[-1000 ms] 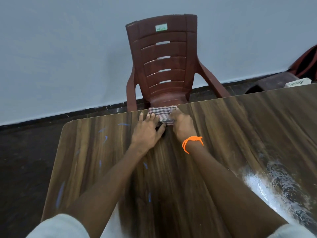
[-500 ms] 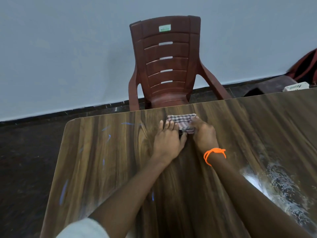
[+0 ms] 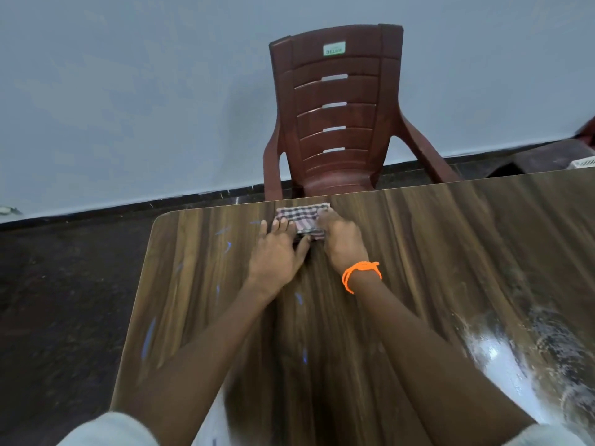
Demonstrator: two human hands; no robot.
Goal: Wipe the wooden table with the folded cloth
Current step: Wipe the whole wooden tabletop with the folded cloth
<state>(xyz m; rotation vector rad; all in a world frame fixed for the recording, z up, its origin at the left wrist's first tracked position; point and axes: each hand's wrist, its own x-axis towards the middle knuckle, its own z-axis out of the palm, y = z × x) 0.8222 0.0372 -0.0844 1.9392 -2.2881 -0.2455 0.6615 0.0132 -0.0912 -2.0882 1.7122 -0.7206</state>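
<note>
A folded checked cloth [image 3: 301, 217] lies flat on the dark wooden table [image 3: 450, 252], close to its far edge. My left hand [image 3: 278, 252] presses on the cloth's near left part, fingers stretched flat over it. My right hand [image 3: 343, 241], with an orange thread band at the wrist, presses on the cloth's right side. Both hands cover the near half of the cloth. Only its far strip shows.
A maroon plastic chair [image 3: 338, 123] stands just beyond the table's far edge, facing me. Blue marks [image 3: 299, 297] dot the left part of the tabletop. A bright wet-looking patch [image 3: 502, 358] glares at the right. The table's rounded left corner [image 3: 161, 220] is near the hands.
Both hands and the cloth slid right along the far edge, then back left on the tabletop. The camera view shifted as well.
</note>
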